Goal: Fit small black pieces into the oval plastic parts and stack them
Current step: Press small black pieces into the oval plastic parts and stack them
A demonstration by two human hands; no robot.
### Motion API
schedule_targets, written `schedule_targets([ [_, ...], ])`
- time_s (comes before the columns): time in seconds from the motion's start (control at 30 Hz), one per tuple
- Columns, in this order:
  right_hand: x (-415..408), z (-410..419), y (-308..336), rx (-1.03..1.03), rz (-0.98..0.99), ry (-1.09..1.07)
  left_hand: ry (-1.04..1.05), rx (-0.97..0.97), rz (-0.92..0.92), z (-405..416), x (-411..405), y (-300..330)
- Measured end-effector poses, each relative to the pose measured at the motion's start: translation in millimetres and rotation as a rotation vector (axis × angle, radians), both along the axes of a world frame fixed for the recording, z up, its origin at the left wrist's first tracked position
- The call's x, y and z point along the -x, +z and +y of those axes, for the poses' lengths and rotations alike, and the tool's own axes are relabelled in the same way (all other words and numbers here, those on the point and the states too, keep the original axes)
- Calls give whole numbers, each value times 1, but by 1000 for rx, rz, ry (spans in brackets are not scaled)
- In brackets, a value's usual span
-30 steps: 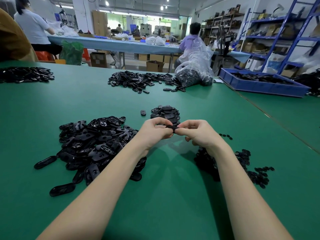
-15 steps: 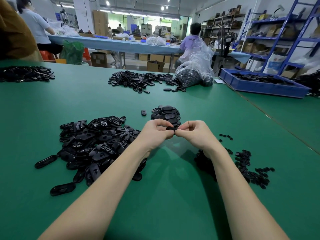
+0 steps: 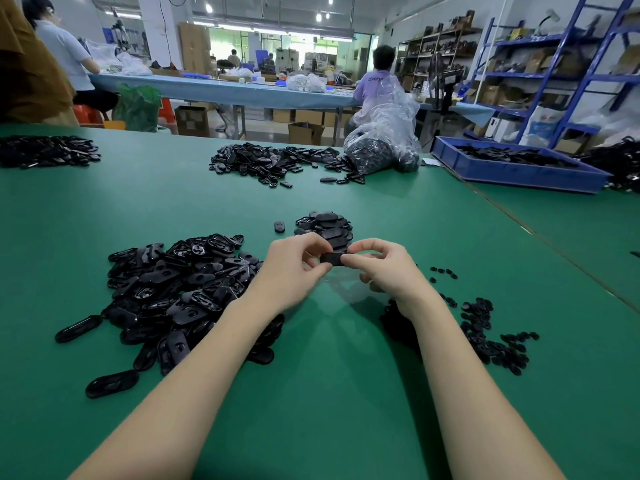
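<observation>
While the left hand [image 3: 294, 271] and right hand [image 3: 384, 271] are pinching opposite ends of one oval part [image 3: 333, 258] just near of the finished stack [image 3: 325, 227], it is looking light, stiff and slick, so gripping its rim seems safest.

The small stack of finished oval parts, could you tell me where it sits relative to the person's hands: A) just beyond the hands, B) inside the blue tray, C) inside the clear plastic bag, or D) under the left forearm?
A: the stack of finished oval parts lies on the green table just beyond the left hand and right hand, which together hold a black part.
</observation>
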State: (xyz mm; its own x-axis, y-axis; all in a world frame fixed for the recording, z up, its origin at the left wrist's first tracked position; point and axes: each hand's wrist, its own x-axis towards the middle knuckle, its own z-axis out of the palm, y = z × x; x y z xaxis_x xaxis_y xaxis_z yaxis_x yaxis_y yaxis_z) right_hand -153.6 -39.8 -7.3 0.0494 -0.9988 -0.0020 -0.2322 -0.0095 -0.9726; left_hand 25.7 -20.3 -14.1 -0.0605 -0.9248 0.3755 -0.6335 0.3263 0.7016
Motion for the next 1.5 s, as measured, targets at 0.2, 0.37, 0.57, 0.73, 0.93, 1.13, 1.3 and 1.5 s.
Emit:
schedule_targets([
  [0.2, 8, 1, -1, -28, 129, -57, 131, 30, -219, -20, -3, -8],
  [0.37, 12, 1, -1, -45, 126, -57, 235, -7, -243, -48, 15, -1],
  [0.57, 12, 0, -2, -46, 124, -37, 268, -40, -335, -59, 25, -6],
  [0.73, 10, 0, -1, -36, 151, -13, 258, 15, -321, -41, 21, -6],
  [0.93, 4, 0, -1, -9, 207, 21, 186, -6, -285, -16, -5, -5],
  [1.13, -17, 1, -6, 62, 369, 98, 152, -51, -212, -10, -42, 2],
  [1.3, -39, 7, -11, 144, 515, 149, 336, -90, -222, -11, -71, 9],
  [1.5, -44, 8, -9, 129, 651, 204, 384, -233, -452, -11, -80, -1],
])
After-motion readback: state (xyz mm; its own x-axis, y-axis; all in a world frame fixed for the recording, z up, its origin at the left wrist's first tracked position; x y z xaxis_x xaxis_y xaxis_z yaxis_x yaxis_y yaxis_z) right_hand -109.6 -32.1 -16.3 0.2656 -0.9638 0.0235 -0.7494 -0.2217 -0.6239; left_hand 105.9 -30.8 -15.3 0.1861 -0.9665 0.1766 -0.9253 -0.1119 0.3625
